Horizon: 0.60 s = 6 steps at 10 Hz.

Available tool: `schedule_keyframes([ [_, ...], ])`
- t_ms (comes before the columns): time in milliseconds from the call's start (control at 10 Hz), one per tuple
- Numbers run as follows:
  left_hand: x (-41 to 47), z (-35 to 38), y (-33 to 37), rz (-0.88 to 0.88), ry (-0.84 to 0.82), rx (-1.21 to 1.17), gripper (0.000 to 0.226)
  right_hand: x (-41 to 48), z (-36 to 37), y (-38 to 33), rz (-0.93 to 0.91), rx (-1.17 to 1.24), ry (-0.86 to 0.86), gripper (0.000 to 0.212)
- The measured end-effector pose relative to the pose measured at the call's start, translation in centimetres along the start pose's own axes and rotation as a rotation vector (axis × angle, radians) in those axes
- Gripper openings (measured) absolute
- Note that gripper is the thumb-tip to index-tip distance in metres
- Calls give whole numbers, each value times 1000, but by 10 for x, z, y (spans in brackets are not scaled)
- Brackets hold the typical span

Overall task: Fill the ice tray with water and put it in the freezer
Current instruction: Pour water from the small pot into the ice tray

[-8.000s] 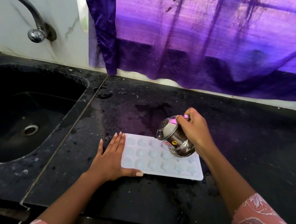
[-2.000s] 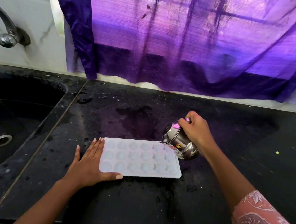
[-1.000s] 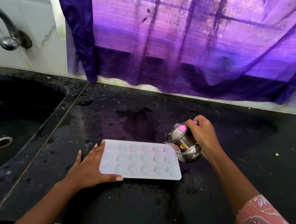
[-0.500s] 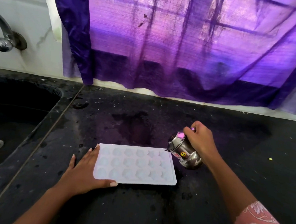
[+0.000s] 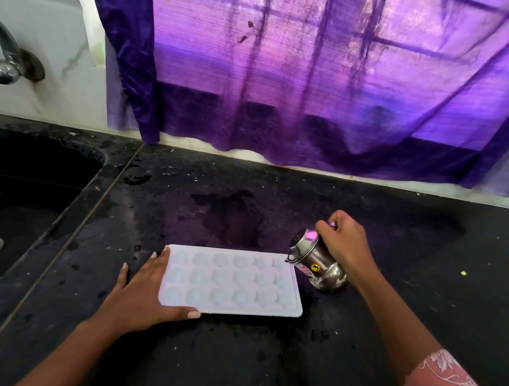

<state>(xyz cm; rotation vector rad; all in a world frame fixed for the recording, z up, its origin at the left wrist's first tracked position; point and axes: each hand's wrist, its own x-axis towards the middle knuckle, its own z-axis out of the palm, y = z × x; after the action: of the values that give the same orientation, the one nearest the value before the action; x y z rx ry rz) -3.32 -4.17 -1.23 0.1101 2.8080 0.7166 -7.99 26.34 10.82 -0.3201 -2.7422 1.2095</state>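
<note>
Black wet counter carries the work. Left hand lies flat, fingers straight, against the left edge of the tray, thumb along the near edge, bracing it against sliding. Right hand grips the pot, tilted with its lip at the tray's far right corner, probably to fill those cells. Sink lies left.

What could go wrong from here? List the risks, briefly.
1. The steel pot, tilted in the right hand, has its lip at the far right corner of the ice tray; water may spill past the rim onto the counter.
2. The left hand only lies flat against the tray's left end; the tray could slide.
</note>
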Motion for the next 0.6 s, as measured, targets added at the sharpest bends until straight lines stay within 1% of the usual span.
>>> schedule_keyframes([
  [400, 1, -1, 0, -2, -4, 0, 137, 0, -4, -1, -8, -4, 16, 13],
  [600, 2, 0, -1, 1, 1, 4, 137, 1, -4, -3, -15, 0, 26, 22],
])
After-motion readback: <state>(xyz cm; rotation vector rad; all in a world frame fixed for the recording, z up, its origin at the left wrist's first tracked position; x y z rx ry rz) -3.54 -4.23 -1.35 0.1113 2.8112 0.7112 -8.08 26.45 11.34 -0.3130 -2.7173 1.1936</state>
